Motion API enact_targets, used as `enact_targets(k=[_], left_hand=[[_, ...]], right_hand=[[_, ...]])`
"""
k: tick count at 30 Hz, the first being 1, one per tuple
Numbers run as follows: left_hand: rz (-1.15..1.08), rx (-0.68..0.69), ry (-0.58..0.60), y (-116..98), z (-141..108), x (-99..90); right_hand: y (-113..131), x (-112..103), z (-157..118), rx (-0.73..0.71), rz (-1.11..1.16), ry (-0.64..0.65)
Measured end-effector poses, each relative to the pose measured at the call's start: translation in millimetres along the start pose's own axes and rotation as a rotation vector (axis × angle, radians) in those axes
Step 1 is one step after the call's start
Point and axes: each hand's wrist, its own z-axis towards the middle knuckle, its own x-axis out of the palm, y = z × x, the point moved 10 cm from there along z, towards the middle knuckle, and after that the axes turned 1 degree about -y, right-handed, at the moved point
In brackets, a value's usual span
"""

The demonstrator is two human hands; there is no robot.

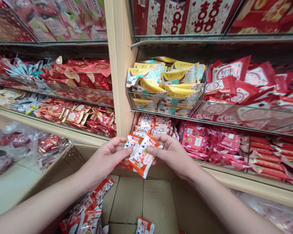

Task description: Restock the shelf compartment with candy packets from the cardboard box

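Note:
Both my hands meet in front of the lower shelf, above an open cardboard box [158,191]. My left hand [111,152] pinches orange-and-white snack packets [132,143] between thumb and fingers. In my right hand [172,151] is another such packet [145,156], overlapping the left ones, its printed front facing me. How many packets lie beneath is hidden. Just behind, matching packets [156,123] fill a lower shelf compartment. Inside the box, more of them [88,208] lie heaped at the left, and a single packet [145,226] lies near the bottom.
A wooden post [118,65] divides the shelves. Yellow packets [178,74] stand above behind a clear plastic front [166,109]. Red packets [234,78] and pink packets [197,139] are to the right. Plastic bags of snacks [48,146] sit on the floor at left.

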Motion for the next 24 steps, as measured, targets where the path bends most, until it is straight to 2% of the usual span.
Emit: enact_targets(k=[5, 9, 11, 13, 16, 21, 24], left_hand=[[0.016, -0.045, -0.008, 8.6, -1.6, 8.4], [0.075, 0.108, 0.001, -4.5, -0.6, 7.7], [0.108, 0.18, 0.078, -10.7, -1.8, 12.5], [0.166, 0.22, 0.208, -12.2, -5.2, 22.6], [0.311, 0.238, 0.316, -8.4, -10.2, 31.2], [0.456, 0.198, 0.339, -2.7, -13.0, 31.6], [0.565, 0.261, 0.314, -12.2, -14.5, 30.8]], right_hand=[[-9.1, 4.5, -0.8, -0.084, -0.233, -0.04], [16.0, 10.3, -14.7, -0.318, -0.507, -0.148], [27.3, 13.6, -22.2, -0.39, -0.56, -0.179], [34.2, 15.6, -27.1, -0.426, -0.584, -0.195], [34.8, 21.4, -29.2, -0.436, -0.62, -0.151], [18.2, 18.3, -24.4, -0.285, -0.618, -0.102], [18.5, 27.0, -23.6, -0.302, -0.639, 0.033]])
